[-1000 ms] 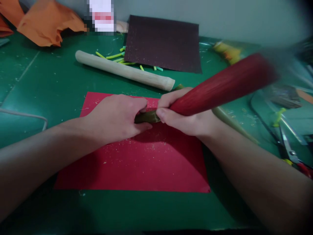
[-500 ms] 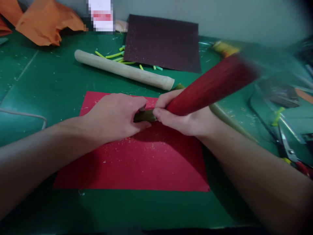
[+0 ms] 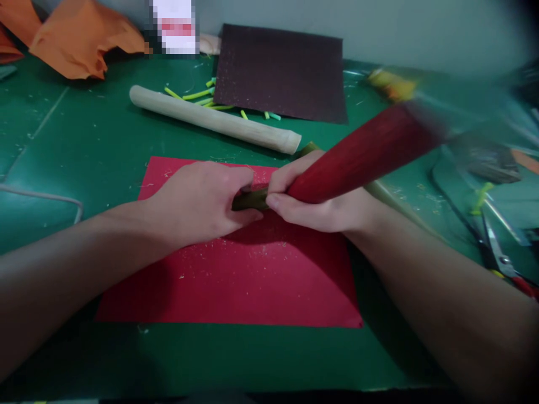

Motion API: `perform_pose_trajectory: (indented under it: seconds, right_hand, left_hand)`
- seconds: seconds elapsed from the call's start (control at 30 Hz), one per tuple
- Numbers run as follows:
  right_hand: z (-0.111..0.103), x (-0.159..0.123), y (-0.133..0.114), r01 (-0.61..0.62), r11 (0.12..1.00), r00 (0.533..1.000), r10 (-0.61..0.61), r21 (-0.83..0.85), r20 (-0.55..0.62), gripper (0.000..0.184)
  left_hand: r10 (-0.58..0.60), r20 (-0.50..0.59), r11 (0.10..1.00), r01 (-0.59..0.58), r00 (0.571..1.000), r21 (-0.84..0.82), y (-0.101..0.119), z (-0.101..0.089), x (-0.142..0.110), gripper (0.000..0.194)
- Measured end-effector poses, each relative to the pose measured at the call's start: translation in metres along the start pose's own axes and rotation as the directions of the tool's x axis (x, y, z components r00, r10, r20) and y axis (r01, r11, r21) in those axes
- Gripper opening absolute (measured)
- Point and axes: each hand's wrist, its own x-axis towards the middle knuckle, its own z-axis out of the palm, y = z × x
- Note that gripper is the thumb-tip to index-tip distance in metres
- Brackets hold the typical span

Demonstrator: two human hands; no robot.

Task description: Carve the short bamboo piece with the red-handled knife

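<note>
A green counter (image 3: 252, 362) runs back to a pale wall (image 3: 400, 33), and fine pale scraps lie scattered over it. On its near part we see a red sheet (image 3: 236, 292), also specked with scraps. Above the sheet, our left hand (image 3: 202, 196) is curled around a green piece (image 3: 252, 200), which shows between our two hands. Our right hand (image 3: 332, 216) is closed narrowly on a red tapering piece (image 3: 366, 148), its thumb at the right end of the green one; the red piece's far end is blurred.

To handle this well, we judge that the left hand should pin the green piece firmly, while the right presses lightly and evenly, with fingertips clear of the contact, which is hidden from us.

As for containers, we can make out none for certain. Clear plastic (image 3: 503, 221) lies at the right, near scissors (image 3: 501, 255); whether it wraps anything we cannot tell. Farther back, a pale stick (image 3: 214, 120) lies in front of yellow-green strips (image 3: 196, 96), some partly covered by a dark sheet (image 3: 280, 73); crumpled orange material (image 3: 84, 39) sits far left.
</note>
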Motion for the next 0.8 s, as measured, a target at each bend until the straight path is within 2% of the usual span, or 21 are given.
perform_pose_trajectory:
  seconds: [0.2, 0.33, 0.37, 0.4, 0.5, 0.57, 0.6, 0.63, 0.8]
  right_hand:
    - [0.0036, 0.0001, -0.0018, -0.029, 0.999, 0.999, 0.03, 0.012, -0.031, 0.02]
    - [0.0055, -0.001, -0.0023, -0.058, 0.996, 0.957, 0.076, 0.075, -0.279, 0.021]
    - [0.0054, -0.0012, -0.0022, -0.05, 0.995, 0.951, 0.073, 0.083, -0.3, 0.021]
    - [0.0048, -0.0013, -0.0021, -0.042, 0.996, 0.959, 0.063, 0.081, -0.277, 0.022]
    - [0.0018, -0.0013, -0.0019, -0.022, 0.998, 0.996, 0.026, 0.053, -0.08, 0.023]
    - [-0.0003, -0.0012, -0.0014, -0.016, 0.999, 1.0, 0.016, 0.035, -0.003, 0.022]
    - [-0.0011, -0.0011, -0.001, -0.01, 0.999, 1.0, 0.009, 0.03, 0.005, 0.021]
    - [-0.0015, -0.001, -0.0007, -0.006, 1.0, 1.0, 0.005, 0.025, 0.011, 0.02]
    - [0.0005, -0.0007, -0.0015, -0.012, 1.0, 0.999, 0.012, 0.003, 0.04, 0.017]
  left_hand:
    - [0.008, -0.031, 1.0, -0.008, 0.999, 0.003, -0.0054, 0.004, 0.002, 0.025]
    - [0.008, -0.018, 1.0, -0.007, 1.0, 0.029, -0.0065, 0.0048, 0.0033, 0.032]
    - [0.009, -0.011, 1.0, -0.009, 1.0, 0.029, -0.0063, 0.0046, 0.0034, 0.033]
    - [0.009, -0.014, 1.0, -0.009, 1.0, 0.023, -0.0059, 0.0042, 0.0033, 0.033]
    - [0.014, -0.029, 1.0, -0.014, 0.999, -0.013, -0.0041, 0.0026, 0.0022, 0.026]
    - [0.034, -0.018, 0.999, -0.034, 0.999, -0.036, -0.0029, 0.0017, 0.001, 0.022]
    - [0.023, -0.047, 0.999, -0.025, 0.999, -0.032, -0.0024, 0.0014, 0.0005, 0.024]
    - [0.006, -0.014, 1.0, -0.006, 1.0, -0.014, -0.0019, 0.0014, 0.0001, 0.024]
    - [0.0, -0.039, 1.0, 0.001, 0.999, 0.01, -0.0023, 0.0037, -0.0001, 0.022]
